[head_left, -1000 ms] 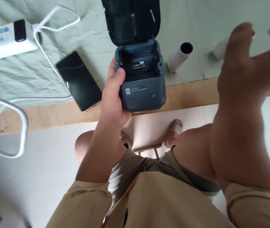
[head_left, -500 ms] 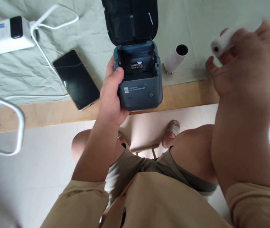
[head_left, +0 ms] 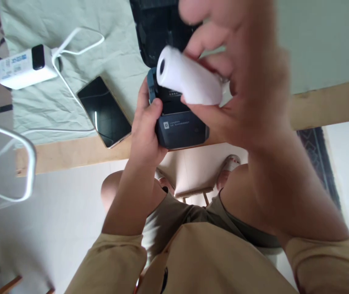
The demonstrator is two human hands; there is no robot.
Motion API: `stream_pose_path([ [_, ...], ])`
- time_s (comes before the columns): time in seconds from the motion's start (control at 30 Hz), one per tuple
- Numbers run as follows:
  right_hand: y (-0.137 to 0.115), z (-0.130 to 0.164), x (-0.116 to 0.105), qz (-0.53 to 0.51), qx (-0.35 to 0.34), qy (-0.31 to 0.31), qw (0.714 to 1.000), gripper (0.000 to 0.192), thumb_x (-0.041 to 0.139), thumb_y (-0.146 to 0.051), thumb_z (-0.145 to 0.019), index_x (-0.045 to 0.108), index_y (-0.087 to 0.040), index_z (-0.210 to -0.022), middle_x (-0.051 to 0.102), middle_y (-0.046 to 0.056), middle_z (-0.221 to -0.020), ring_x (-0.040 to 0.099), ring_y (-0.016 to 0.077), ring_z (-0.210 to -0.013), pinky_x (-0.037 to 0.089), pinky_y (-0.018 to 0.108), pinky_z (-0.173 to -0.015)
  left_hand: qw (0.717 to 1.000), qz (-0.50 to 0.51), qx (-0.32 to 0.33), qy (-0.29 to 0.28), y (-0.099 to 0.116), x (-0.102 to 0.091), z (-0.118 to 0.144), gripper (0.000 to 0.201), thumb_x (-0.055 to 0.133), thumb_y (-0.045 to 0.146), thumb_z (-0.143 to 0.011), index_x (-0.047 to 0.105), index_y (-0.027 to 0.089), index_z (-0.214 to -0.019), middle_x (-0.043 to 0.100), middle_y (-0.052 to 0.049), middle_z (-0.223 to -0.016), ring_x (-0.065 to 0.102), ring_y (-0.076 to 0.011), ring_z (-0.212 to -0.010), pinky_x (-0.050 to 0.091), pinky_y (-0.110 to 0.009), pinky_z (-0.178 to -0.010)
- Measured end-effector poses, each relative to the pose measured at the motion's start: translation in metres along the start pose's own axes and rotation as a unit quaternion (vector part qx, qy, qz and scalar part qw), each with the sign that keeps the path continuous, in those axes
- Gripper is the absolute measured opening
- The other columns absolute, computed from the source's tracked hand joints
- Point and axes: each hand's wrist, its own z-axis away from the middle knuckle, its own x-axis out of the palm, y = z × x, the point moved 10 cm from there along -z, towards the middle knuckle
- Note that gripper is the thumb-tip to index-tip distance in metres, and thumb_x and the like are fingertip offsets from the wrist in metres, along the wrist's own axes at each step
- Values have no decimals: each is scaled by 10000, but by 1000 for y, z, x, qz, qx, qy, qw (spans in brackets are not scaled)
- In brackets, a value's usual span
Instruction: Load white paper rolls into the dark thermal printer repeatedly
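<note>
My left hand (head_left: pixel 146 124) grips the left side of a dark blue-grey label printer (head_left: pixel 180 132), thumb over its rim. The printer's black lid (head_left: pixel 153 36) stands swung up, and its roll compartment shows in part. Just above that compartment my right hand (head_left: pixel 238 81), smeared by motion, holds a white paper roll (head_left: pixel 195 79) tilted, its dark core hole facing left. The roll and the hand cover the right part of the printer.
To the left a phone (head_left: pixel 104 112) lies dark-screened on the green cloth (head_left: pixel 116 53). Beyond it is a white box-shaped device (head_left: pixel 27 67) with a white cable (head_left: pixel 59 69). A wooden table edge (head_left: pixel 58 157) runs in front, above my knees.
My right hand has carried the paper roll left from the right side of the table to over the open printer. My left hand keeps its hold. The camera view has shifted slightly.
</note>
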Motion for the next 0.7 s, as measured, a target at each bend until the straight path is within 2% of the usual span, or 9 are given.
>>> stream_pose_path([
  [0.1,-9,-1,4,98,-61,27,993,391,492,-140,-731,528,-102,-1118,607,42,-1120,618,108,-952,489,257,-804,1000,3,5,-11,0,2,1,379,535,393,-824,491,317,-1193,580,6,-1224,500,-222,-1242,444,-338,-1023],
  [0.2,-7,1,6,184,-87,39,978,283,492,-122,-734,552,-189,-1003,636,6,-1054,638,124,-915,472,271,-766,1000,1,6,-15,1,3,2,344,530,373,-831,498,303,-1166,565,3,-1243,504,-201,-1240,422,-322,-1047],
  [0.33,-6,3,11,149,-127,18,980,199,504,-116,-741,558,-228,-896,656,-33,-1050,627,128,-1014,496,271,-794,1000,-3,1,-13,1,4,3,337,533,384,-830,494,318,-1158,553,18,-1246,505,-196,-1234,400,-318,-1064],
  [0.47,-20,11,2,131,-190,77,970,160,479,-147,-789,622,-216,-804,639,1,-963,599,112,-921,487,271,-792,999,30,3,-13,2,3,2,282,527,393,-831,526,305,-1099,586,8,-1135,518,-218,-1213,409,-326,-1040],
  [0.57,-23,14,3,165,-191,85,964,167,483,-156,-785,636,-223,-777,609,14,-875,573,123,-821,461,275,-721,997,75,8,-34,4,6,2,259,530,406,-831,543,270,-1052,604,-15,-1055,504,-242,-1229,430,-334,-1009],
  [0.7,-18,12,6,179,-165,67,968,191,491,-96,-735,621,-228,-781,626,1,-875,583,130,-805,447,270,-690,990,129,2,-53,3,9,3,295,500,347,-857,482,266,-1140,606,-7,-1091,493,-212,-1252,442,-332,-1003],
])
